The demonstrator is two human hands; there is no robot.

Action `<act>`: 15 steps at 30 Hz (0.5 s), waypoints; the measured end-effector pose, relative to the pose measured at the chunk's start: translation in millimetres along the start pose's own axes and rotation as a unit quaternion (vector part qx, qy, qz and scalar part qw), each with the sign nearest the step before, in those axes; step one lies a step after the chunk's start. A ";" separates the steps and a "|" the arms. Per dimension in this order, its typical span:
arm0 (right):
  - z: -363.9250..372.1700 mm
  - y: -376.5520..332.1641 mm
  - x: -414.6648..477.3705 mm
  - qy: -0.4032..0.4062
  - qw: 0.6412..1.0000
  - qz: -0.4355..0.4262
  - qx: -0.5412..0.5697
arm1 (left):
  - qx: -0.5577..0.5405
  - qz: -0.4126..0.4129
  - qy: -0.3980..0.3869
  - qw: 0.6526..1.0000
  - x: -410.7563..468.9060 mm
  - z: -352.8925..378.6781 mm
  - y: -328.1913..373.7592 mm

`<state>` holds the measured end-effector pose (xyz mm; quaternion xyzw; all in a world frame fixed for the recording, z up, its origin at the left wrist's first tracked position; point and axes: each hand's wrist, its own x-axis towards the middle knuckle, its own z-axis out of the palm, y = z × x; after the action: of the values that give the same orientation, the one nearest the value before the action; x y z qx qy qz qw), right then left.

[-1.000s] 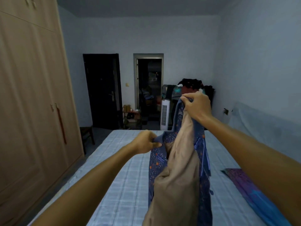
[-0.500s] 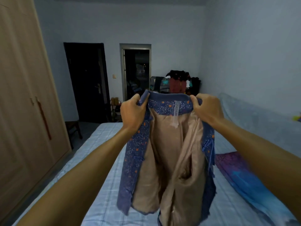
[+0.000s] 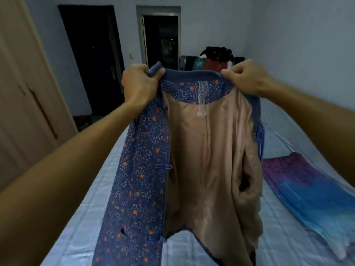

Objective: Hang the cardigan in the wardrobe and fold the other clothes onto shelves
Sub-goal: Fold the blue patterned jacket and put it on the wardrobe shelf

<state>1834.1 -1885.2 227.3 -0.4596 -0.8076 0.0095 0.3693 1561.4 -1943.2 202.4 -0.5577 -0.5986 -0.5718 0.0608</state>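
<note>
A blue floral cardigan with a tan lining hangs open in front of me over the bed. My left hand grips the left end of its collar. My right hand grips the right end of the collar. The lining faces me and a white loop hangs from the neck. The wardrobe stands at the left with its doors shut.
A bed with a pale checked cover lies below the garment. A purple and blue cloth lies on its right side. A pile of clothes sits at the far end. Two dark doorways are in the back wall.
My left hand rose from the garment's front edge to the collar and both hands spread it wide. The cardigan now hangs open facing me; the view tilted down.
</note>
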 end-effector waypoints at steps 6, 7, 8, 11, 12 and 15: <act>148.1 119.8 93.8 -0.162 0.978 0.129 -0.026 | 0.074 -0.110 -0.115 0.984 43.8 151.0 -121.6; 190.7 147.6 107.9 -0.180 0.970 0.157 -0.034 | 0.089 -0.130 -0.135 0.978 45.9 186.5 -150.4; 236.8 175.7 118.3 -0.194 0.963 0.184 -0.043 | 0.107 -0.149 -0.155 0.971 45.7 223.4 -180.7; 380.6 258.2 133.1 -0.158 0.949 0.273 -0.015 | 0.141 -0.199 -0.184 0.952 35.9 338.7 -279.5; 426.2 281.7 129.4 -0.122 0.944 0.307 0.016 | 0.143 -0.218 -0.188 0.947 25.0 374.3 -311.6; 543.9 335.3 77.0 -0.078 0.914 0.385 0.103 | 0.116 -0.270 -0.224 0.929 -41.0 451.1 -393.2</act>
<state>1728.1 -1457.5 -241.9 -0.6923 -0.5889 0.2693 0.3184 1541.6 -1519.9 -222.0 -0.4776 -0.7866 -0.3537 -0.1675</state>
